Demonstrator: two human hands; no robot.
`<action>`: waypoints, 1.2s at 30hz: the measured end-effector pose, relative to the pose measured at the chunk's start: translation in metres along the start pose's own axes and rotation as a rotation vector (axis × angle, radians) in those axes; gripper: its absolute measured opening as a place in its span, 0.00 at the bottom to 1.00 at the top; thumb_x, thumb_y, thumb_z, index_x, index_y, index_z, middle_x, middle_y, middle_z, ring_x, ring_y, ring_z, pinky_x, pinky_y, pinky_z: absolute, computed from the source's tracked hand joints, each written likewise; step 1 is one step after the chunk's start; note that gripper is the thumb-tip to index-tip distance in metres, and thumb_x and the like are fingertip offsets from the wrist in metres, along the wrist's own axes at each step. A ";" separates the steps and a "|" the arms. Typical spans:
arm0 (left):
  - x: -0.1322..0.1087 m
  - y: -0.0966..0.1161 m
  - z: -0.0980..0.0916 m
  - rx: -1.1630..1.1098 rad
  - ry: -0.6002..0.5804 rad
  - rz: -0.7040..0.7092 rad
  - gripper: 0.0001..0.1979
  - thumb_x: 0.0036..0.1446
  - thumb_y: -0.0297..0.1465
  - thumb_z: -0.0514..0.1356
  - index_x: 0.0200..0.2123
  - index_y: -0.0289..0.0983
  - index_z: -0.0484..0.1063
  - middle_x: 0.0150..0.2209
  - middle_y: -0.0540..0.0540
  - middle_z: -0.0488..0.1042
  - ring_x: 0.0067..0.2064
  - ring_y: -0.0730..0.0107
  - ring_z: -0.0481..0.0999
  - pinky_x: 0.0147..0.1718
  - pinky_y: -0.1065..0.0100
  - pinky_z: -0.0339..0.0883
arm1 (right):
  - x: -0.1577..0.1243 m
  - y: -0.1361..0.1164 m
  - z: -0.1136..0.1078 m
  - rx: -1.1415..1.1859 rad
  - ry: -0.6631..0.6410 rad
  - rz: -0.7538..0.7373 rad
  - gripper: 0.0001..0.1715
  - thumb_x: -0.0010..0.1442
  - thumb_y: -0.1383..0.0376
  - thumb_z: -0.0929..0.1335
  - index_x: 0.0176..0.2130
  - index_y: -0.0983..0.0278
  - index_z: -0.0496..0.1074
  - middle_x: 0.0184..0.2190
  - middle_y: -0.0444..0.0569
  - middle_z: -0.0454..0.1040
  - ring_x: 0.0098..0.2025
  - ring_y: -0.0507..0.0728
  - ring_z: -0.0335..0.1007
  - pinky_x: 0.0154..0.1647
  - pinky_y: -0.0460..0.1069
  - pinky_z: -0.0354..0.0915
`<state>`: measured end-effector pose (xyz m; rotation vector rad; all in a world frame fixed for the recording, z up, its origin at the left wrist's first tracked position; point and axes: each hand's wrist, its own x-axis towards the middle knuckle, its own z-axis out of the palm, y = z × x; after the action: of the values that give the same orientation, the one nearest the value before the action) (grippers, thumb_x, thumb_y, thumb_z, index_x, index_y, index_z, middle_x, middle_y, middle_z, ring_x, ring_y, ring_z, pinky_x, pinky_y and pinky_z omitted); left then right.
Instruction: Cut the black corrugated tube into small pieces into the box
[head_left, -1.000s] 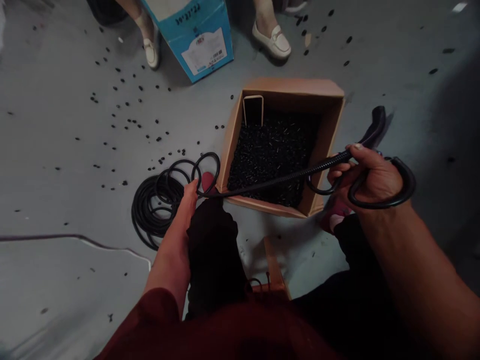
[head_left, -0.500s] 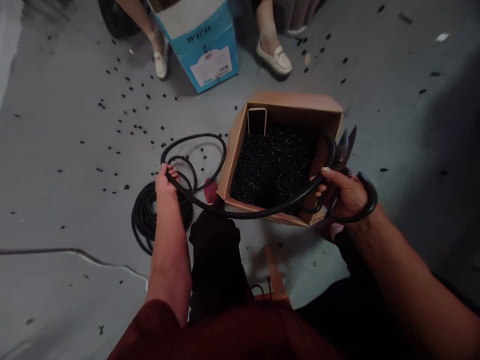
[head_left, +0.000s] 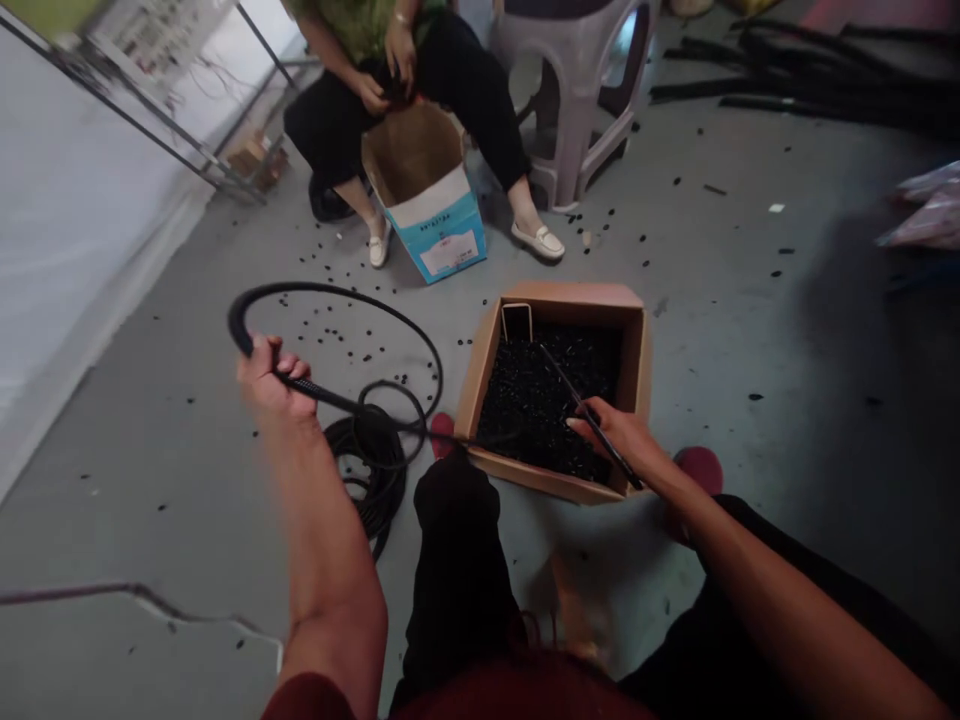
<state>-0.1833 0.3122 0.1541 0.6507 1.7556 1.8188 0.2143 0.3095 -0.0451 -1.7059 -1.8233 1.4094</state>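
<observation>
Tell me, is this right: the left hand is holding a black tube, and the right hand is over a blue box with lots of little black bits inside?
Almost! The box under the right hand is brown, not blue, as the head view shows. The left hand does hold a black tube.

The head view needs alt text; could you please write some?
The left hand grips a looping black tube near a floor coil; the right hand holds a dark tool over an open cardboard box of small black pieces. Beyond, another person sits behind a blue carton.
</observation>
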 end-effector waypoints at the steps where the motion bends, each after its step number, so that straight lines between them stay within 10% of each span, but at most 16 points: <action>1: -0.005 0.015 -0.001 0.033 0.053 0.139 0.03 0.62 0.31 0.53 0.35 0.41 0.65 0.27 0.57 0.66 0.19 0.86 0.55 0.16 0.78 0.48 | 0.000 -0.002 0.001 0.010 0.006 -0.014 0.14 0.54 0.53 0.67 0.37 0.59 0.68 0.19 0.44 0.70 0.19 0.53 0.65 0.19 0.47 0.55; 4: -0.022 0.044 0.006 0.366 -0.009 0.379 0.12 0.57 0.35 0.59 0.45 0.49 0.68 0.28 0.59 0.68 0.21 0.82 0.56 0.20 0.74 0.50 | -0.001 -0.011 0.004 0.128 0.031 -0.041 0.16 0.55 0.53 0.66 0.40 0.60 0.67 0.20 0.43 0.70 0.19 0.54 0.66 0.21 0.48 0.60; 7: -0.044 0.043 0.031 0.970 -0.373 0.486 0.18 0.56 0.32 0.60 0.51 0.51 0.69 0.33 0.54 0.73 0.32 0.69 0.68 0.32 0.65 0.61 | -0.005 -0.024 -0.001 0.321 0.108 -0.115 0.20 0.56 0.52 0.66 0.44 0.60 0.64 0.27 0.45 0.72 0.25 0.55 0.70 0.28 0.51 0.66; 13: -0.129 -0.030 0.101 1.682 -1.198 0.832 0.09 0.57 0.24 0.55 0.37 0.37 0.76 0.29 0.42 0.75 0.35 0.59 0.72 0.33 0.60 0.60 | -0.019 -0.047 -0.021 0.458 0.243 -0.277 0.26 0.52 0.55 0.70 0.48 0.59 0.61 0.41 0.51 0.73 0.43 0.59 0.70 0.47 0.58 0.65; 15: -0.155 -0.051 0.116 1.629 -1.270 0.992 0.07 0.58 0.25 0.55 0.35 0.35 0.74 0.30 0.42 0.74 0.38 0.59 0.71 0.38 0.60 0.60 | -0.023 -0.052 -0.020 0.514 0.166 -0.305 0.25 0.51 0.57 0.70 0.47 0.59 0.61 0.41 0.50 0.73 0.44 0.59 0.69 0.49 0.58 0.64; 22: -0.170 -0.065 0.134 1.446 -1.108 1.227 0.14 0.65 0.30 0.47 0.34 0.36 0.72 0.32 0.43 0.72 0.39 0.61 0.69 0.43 0.57 0.59 | -0.030 -0.058 0.007 0.697 -0.006 -0.268 0.22 0.50 0.60 0.69 0.45 0.61 0.63 0.37 0.45 0.69 0.37 0.55 0.65 0.41 0.53 0.65; 29: -0.172 -0.087 0.119 1.293 -0.896 1.108 0.12 0.61 0.28 0.51 0.43 0.37 0.72 0.51 0.39 0.71 0.57 0.57 0.64 0.57 0.52 0.55 | -0.026 -0.054 0.021 0.588 -0.013 -0.257 0.22 0.48 0.61 0.69 0.44 0.63 0.64 0.37 0.47 0.71 0.39 0.57 0.67 0.42 0.53 0.64; 32: -0.179 -0.104 0.098 0.999 -0.601 0.721 0.21 0.60 0.29 0.52 0.57 0.38 0.64 0.62 0.38 0.60 0.66 0.56 0.52 0.63 0.50 0.47 | -0.025 -0.052 0.026 0.632 -0.049 -0.171 0.20 0.51 0.59 0.68 0.44 0.63 0.64 0.33 0.46 0.72 0.34 0.56 0.69 0.35 0.51 0.65; 36: -0.177 -0.120 0.088 0.332 -0.408 -0.239 0.24 0.62 0.39 0.52 0.59 0.37 0.59 0.63 0.38 0.59 0.64 0.61 0.59 0.61 0.58 0.54 | -0.026 -0.050 0.034 0.513 -0.020 -0.233 0.18 0.54 0.59 0.67 0.44 0.62 0.64 0.33 0.46 0.71 0.33 0.55 0.68 0.35 0.50 0.65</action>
<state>0.0119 0.2630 0.0414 0.8318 1.7722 1.1493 0.1659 0.2797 -0.0128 -1.1879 -1.4407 1.6146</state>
